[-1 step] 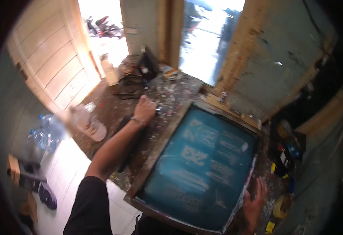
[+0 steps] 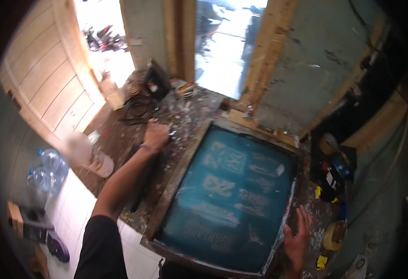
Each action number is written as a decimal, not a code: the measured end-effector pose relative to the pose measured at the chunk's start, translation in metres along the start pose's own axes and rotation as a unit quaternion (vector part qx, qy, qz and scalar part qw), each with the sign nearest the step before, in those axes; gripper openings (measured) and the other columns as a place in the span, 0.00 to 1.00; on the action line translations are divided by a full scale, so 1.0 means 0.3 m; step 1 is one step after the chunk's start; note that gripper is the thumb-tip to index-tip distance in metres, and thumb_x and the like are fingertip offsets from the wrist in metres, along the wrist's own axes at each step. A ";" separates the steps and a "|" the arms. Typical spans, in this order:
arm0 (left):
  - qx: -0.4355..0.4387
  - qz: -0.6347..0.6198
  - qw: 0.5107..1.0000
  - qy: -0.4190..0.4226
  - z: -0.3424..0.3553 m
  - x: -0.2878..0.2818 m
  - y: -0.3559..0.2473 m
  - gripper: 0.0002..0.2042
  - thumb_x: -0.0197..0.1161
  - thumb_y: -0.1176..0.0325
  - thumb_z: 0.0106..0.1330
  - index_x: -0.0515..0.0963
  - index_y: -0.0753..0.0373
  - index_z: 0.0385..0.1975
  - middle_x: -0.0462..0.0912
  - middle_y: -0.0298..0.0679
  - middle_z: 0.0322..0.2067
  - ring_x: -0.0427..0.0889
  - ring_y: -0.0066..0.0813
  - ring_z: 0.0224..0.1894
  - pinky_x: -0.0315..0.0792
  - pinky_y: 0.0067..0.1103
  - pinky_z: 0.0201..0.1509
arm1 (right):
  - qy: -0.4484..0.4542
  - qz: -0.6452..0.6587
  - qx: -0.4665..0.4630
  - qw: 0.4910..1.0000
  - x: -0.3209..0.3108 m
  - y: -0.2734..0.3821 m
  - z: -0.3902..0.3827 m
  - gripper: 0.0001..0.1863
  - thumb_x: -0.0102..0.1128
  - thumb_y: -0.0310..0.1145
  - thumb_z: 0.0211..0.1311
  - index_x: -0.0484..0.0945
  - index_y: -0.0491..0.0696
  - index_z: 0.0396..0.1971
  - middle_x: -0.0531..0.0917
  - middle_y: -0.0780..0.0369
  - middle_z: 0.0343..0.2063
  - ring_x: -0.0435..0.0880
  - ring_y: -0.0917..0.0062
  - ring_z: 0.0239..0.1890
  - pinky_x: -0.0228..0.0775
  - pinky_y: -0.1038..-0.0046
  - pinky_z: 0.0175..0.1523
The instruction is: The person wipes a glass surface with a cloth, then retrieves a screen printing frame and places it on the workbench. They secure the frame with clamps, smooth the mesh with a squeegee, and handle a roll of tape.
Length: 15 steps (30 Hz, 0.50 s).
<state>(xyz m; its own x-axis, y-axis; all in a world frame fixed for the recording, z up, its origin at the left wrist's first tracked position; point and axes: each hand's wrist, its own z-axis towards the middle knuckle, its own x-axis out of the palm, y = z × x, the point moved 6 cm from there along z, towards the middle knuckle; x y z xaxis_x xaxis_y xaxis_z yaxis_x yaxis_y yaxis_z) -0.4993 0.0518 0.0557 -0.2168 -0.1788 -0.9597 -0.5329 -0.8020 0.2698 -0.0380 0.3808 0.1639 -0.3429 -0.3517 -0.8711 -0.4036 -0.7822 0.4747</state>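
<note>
A framed screen [image 2: 222, 200] with teal mesh and pale lettering and designs lies on the paint-flecked bench [image 2: 115, 121]. Left of it, my left hand [image 2: 156, 136] has curled fingers at a small shiny item; what they hold is unclear. A long dark bar [image 2: 136, 195] lies partly under that forearm. My right hand [image 2: 297, 237] is beside the screen's right edge, fingers apart and slightly bent; I cannot tell whether it touches the frame.
Beyond my left hand are dark cables [image 2: 134, 110] and a black object [image 2: 155, 83]. A pinkish container [image 2: 99, 162] stands left, water bottles [image 2: 48, 181] beyond it. Tape rolls [image 2: 333, 235] lie right, near the wall. A wooden door [image 2: 41, 74] stands open at back left.
The whole view has shifted, so the screen, bench and doorways appear further left. Both hands remain on either side of the screen, in much the same poses.
</note>
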 end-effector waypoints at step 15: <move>0.139 -0.638 0.755 -0.053 0.197 -0.486 -0.588 0.11 0.58 0.70 0.73 0.72 0.65 0.50 0.84 0.33 0.36 0.80 0.16 0.36 0.75 0.16 0.39 | 0.026 0.233 -0.145 0.961 0.099 0.112 0.639 0.24 0.64 0.39 0.62 0.77 0.39 0.54 0.84 0.50 0.46 0.85 0.61 0.47 0.77 0.64 0.52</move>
<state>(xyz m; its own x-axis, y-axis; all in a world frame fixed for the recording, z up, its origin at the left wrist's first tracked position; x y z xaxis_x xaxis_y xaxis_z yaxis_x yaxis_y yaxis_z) -0.4219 0.2530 0.1527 0.5619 0.6978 -0.4442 -0.5107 -0.1298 -0.8499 -0.2245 0.4427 0.1781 -0.3837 -0.7182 -0.5805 0.0390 -0.6407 0.7668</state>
